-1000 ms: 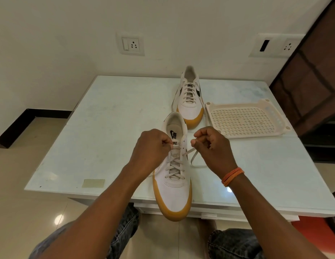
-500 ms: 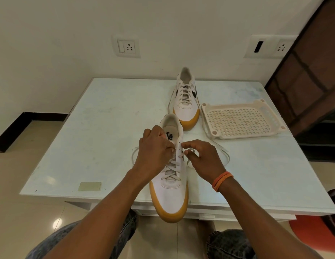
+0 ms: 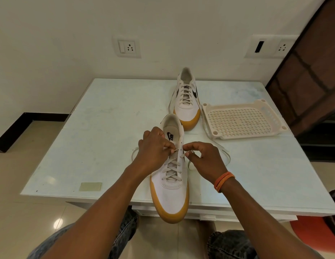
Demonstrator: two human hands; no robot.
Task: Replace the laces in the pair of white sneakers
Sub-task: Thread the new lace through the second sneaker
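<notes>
Pinching lace (image 3: 191, 153) ends, both hands (image 3: 153, 150) (image 3: 206, 159) flank the sneaker (image 3: 171, 191), toe pointing toward the person.

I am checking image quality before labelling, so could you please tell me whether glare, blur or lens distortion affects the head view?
Head view: sharp on both hands and the near sneaker; a small glare spot sits on the floor tile; wide-angle distortion bows the table edges and tilts the brown door frame; lighting is soft, with faint shadows under the tray.
</notes>
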